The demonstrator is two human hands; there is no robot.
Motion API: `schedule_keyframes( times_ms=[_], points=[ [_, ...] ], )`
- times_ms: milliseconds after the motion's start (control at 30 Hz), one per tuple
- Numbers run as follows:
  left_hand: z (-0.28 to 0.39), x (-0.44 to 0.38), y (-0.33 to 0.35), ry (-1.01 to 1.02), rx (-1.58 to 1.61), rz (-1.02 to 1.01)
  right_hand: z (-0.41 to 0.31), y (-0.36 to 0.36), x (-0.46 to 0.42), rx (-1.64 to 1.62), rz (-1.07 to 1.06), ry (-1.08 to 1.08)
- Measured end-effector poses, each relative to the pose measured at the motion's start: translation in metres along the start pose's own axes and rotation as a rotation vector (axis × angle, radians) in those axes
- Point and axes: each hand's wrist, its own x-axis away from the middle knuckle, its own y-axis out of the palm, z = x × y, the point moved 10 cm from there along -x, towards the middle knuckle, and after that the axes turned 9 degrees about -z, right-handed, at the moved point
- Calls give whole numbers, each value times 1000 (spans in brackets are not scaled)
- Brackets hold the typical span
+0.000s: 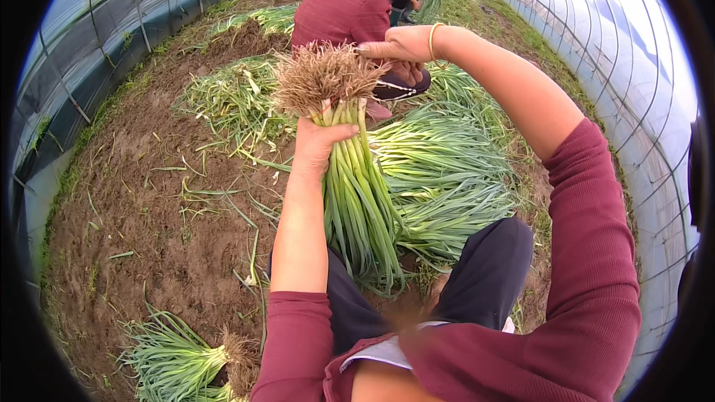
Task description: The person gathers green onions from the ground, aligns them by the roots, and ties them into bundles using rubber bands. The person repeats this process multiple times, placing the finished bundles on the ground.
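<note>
My left hand (319,142) grips a thick bunch of green onions (357,184) around the pale stems, just below the roots. The bunch stands roots up, its green leaves hanging between my knees. A dense mat of dry brown roots (324,78) crowns it, and a thin reddish band (328,105) seems to show at its base. At the right edge of the roots is my right hand (408,47), with one finger stretched over them and the others curled. Whether it pinches anything is hidden. Loose green onions (447,151) lie in a broad pile to the right.
Bundled green onions (184,354) rest on the soil at lower left. A heap of trimmed leaves (234,103) lies beyond my left hand. A person in a maroon top (341,11) squats close ahead, with another person farther back. Plastic greenhouse walls (642,67) curve along both sides.
</note>
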Motion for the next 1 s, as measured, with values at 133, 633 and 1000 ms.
schedule_keyframes(
  times_ms=[133, 633, 1000],
  points=[
    [-11, -5, -4, -13, 25, 35, -21, -24, 36, -303, 202, -254],
    [-21, -8, -18, -41, 170, 145, -146, 55, 49, -452, 259, -881],
    [4, 0, -41, 114, 137, 178, -97, 38, 122, -119, 1394, -891]
  ],
)
